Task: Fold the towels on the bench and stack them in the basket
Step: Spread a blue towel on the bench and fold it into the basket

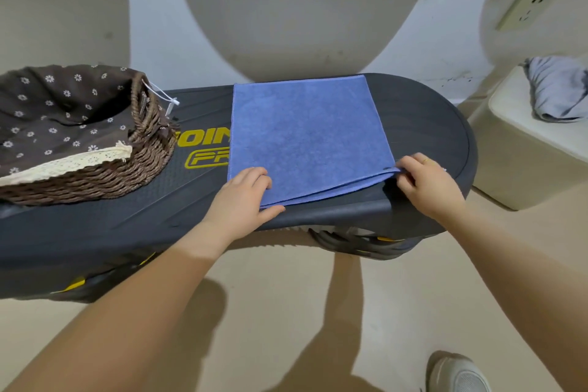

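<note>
Dark grey worktop (423, 124), oval, textured plastic with yellow lettering partly covered; it stands on a beige floor (286, 312) against a pale wall (165, 25). A wall socket (526, 8) sits up on the right. To the right of the worktop, a cream box (521, 169) with a crumpled grey cloth (558, 89) lying on top. My shoe (458, 372) shows at the bottom right. On the worktop's left end stands a woven basket (105, 175) with a brown flowered lining. The blue towel (308, 134) lies flat in the middle of the worktop, folded double, its layered edges nearest me. My left hand (245, 200) holds the near left corner, fingers on top and thumb at the edge beneath, grip closed on the towel. My right hand (429, 184) pinches the near right corner where the layers meet, grip also clamped on the towel. Towel and basket lie apart.
</note>
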Motion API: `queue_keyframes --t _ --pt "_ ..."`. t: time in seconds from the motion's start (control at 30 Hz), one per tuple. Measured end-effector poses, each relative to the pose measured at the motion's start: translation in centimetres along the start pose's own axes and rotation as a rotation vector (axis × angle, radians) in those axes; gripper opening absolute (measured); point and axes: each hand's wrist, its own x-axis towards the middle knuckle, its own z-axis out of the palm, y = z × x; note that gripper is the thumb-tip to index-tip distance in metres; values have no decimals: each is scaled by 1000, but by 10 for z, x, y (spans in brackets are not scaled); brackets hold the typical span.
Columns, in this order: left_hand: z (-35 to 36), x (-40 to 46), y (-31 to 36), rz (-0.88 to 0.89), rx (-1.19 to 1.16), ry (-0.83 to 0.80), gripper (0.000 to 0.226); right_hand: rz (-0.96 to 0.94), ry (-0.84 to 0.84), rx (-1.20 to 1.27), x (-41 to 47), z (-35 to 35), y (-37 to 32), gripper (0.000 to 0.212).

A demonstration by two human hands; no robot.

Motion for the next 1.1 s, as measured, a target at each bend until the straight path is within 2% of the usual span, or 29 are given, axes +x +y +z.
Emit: queue_keyframes --t 0.07,0.13,0.17,0.3,0.43,0.6,0.7,0.77,0.83,0.9,0.93,1.0,1.03,1.1 --pt "6 5 9 -67 4 6 50 181 57 330 3 -3 -9 13" --pt "7 12 14 -163 -55 38 47 349 64 788 4 -6 -19 16" --pt "7 15 16 -211 -93 52 42 404 65 931 4 -10 -22 18" --pt "8 20 12 -273 -126 77 18 395 67 1153 8 -18 -25 23" --pt "-1 18 -5 -191 -266 78 10 346 -29 1391 10 -18 -21 25" --pt "-22 8 -18 -183 -426 3 10 249 -257 1239 2 -18 -11 38" --pt "-33 -4 -14 -188 -426 -50 8 220 -390 1042 -9 -19 -4 25" --pt "-42 -10 -13 -158 -403 -209 11 220 -562 939 -14 -23 -1 25" --pt "-51 -16 -12 -140 -385 -405 9 225 -758 848 -14 -30 0 37" --pt "-58 -21 -10 -155 -412 -513 11 222 -828 799 -10 -34 -2 44" --pt "-60 -22 -9 -165 -412 -502 12 223 -812 816 -8 -35 -4 43" --pt "-62 -21 -10 -209 -415 -322 10 232 -701 905 -2 -36 -8 27" --pt "-61 -19 -12 -259 -467 -202 8 234 -639 956 1 -37 -11 14" --pt "-60 -15 -18 -365 -655 -44 2 234 -508 1052 7 -34 -13 12"
